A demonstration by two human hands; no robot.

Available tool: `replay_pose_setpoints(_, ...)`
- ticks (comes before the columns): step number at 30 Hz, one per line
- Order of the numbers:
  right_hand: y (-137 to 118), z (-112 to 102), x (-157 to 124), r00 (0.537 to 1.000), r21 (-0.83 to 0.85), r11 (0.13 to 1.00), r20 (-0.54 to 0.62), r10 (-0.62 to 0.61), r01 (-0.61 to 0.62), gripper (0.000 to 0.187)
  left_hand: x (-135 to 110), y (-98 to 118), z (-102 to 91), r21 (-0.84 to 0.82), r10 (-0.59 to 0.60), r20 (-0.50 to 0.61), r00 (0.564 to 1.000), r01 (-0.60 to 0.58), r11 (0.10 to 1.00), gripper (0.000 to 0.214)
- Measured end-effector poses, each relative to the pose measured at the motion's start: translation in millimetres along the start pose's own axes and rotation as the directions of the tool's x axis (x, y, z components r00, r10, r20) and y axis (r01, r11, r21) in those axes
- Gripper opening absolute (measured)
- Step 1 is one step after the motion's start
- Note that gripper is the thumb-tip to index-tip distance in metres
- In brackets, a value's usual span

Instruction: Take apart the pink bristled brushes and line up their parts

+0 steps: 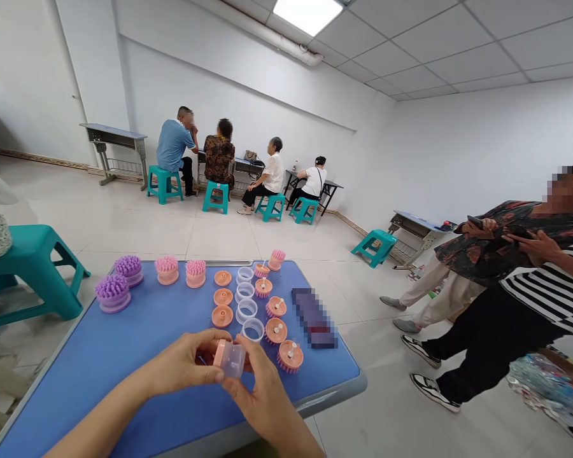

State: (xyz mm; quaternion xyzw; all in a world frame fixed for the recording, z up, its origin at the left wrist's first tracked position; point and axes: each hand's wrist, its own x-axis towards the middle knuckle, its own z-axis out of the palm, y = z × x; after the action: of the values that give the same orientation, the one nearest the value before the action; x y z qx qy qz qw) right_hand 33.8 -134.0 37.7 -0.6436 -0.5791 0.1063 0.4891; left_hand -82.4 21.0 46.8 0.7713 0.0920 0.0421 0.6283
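Observation:
Between my two hands, above the blue desk, is an orange cap [219, 352] joined to a clear plastic cup [233, 360]. My left hand [188, 359] grips the cap side, and my right hand [262, 388] has its fingers round the clear cup side. Just beyond them lie several orange caps [223, 297] in a column. Beside these runs a column of clear plastic rings [246, 310]. Further right, several orange discs with pink bristles beneath and white stems on top [290, 356] form another column. Finished-looking scrubber brushes, purple [113, 293] and pink [195, 273], stand along the far left edge.
The blue desk [162, 318] has a dark, blurred flat pack [314, 318] on its right. A green stool [33, 261] stands at the left. Two people stand at the right; several sit on stools along the far wall. Plastic bags [547, 381] lie on the floor.

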Motion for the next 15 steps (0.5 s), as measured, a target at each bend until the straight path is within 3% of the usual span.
replay_pose_setpoints(5,0.4,1.4,-0.2,0.995,-0.105,0.99,-0.019,-0.095,0.092,0.051,0.2,2.1,0.3,0.057,-0.021,-0.002,1.0,0.021,0.998,0.051)
replay_pose_setpoints(10,4.3,3.8,-1.8,0.996,-0.158,0.983,0.011,-0.093,0.094,0.064,-1.2,5.1,-0.1,0.017,-0.024,-0.02,0.999,0.024,1.0,0.048)
replay_pose_setpoints(15,5.0,6.3,-3.9,0.996,-0.246,0.965,0.027,-0.084,0.088,0.064,-2.3,8.6,0.2,0.085,-0.047,-0.039,0.998,0.051,0.995,0.046)
